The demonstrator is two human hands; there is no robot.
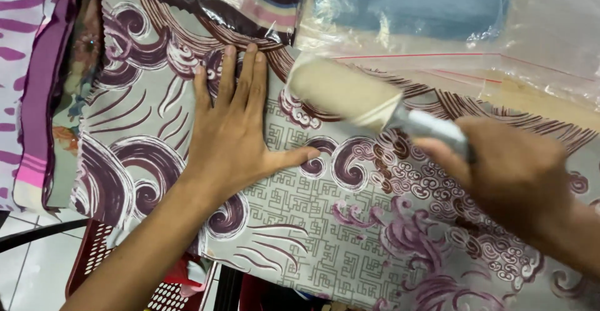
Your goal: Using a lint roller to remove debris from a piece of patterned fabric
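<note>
Item: patterned fabric (325,223) under a lint roller (344,92), rolling in progress.

We press our left hand (231,130) flat, fingers apart, on the cloth's left part near its far edge; our right hand (506,167), grip clamped on the roller's grey handle, holds the pale drum tilted down at the far edge, just right of the left fingertips. How much is cleaned we cannot tell; the near stretch looks unreached. Clear plastic bags (531,42) lie beyond, a red basket (94,255) below.
</note>
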